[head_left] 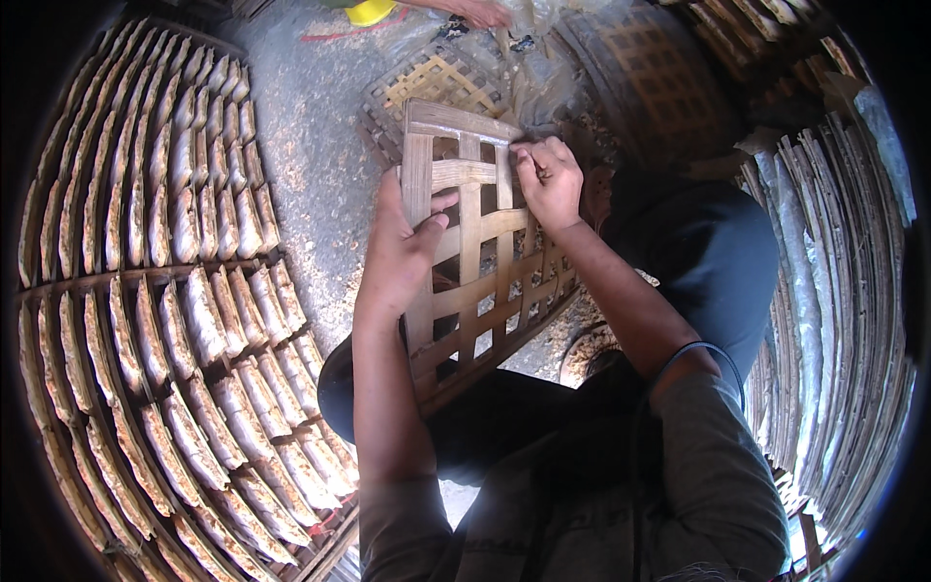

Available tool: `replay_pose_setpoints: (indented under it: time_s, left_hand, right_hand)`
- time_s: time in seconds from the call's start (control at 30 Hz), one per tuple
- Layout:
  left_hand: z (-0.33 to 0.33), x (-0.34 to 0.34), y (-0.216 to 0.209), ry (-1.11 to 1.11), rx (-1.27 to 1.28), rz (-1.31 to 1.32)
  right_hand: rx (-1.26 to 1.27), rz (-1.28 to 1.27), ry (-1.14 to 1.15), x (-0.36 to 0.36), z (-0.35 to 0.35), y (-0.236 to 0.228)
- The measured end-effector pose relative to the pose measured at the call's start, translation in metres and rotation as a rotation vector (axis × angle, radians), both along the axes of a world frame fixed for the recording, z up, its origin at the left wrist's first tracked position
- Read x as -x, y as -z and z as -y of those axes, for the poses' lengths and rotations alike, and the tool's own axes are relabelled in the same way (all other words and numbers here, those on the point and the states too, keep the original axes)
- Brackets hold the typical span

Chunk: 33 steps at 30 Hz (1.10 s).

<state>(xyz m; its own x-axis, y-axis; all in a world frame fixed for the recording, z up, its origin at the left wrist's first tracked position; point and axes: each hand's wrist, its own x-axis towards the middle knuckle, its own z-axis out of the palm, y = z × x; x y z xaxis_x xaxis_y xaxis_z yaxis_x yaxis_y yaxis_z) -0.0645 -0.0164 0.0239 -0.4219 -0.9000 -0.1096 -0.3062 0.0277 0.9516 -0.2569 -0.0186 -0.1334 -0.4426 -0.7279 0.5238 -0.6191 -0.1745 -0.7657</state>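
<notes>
A woven bamboo tray [473, 229] with a flat wooden rim stands tilted over my lap, its wide slats crossing with open gaps between them. My left hand [400, 242] grips its left rim, the thumb on the lattice side and the palm wrapped over the edge. At the upper right corner of the tray is my right hand [553, 184], its fingers curled and pinched together against the rim. What lies between those fingertips is too small to make out.
To the left, racks [145, 274] hold many narrow slabs, whitish with orange-brown crumbly edges. More lattice trays [441, 82] lie on the crumb-strewn floor [315, 126] ahead. Another person's hand [482, 13] reaches in at the top, near a yellow object [370, 12]. Stacked thin boards [824, 281] with plastic sheeting stand right.
</notes>
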Motion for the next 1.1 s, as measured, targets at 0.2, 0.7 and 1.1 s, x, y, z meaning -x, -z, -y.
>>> replay_pose_setpoints:
  time_s: [0.2, 0.7, 1.1]
  left_hand:
    - [0.0, 0.004, -0.001, 0.013, 0.006, -0.015]
    - [-0.002, 0.003, -0.002, 0.021, -0.005, -0.013]
    - [-0.003, 0.003, 0.001, 0.025, 0.044, 0.007]
  right_hand:
    - [0.055, 0.009, -0.032, 0.001, 0.0, 0.008]
    - [0.132, -0.004, -0.161, -0.009, 0.003, -0.031]
    - [0.024, 0.005, -0.019, -0.005, -0.007, -0.003]
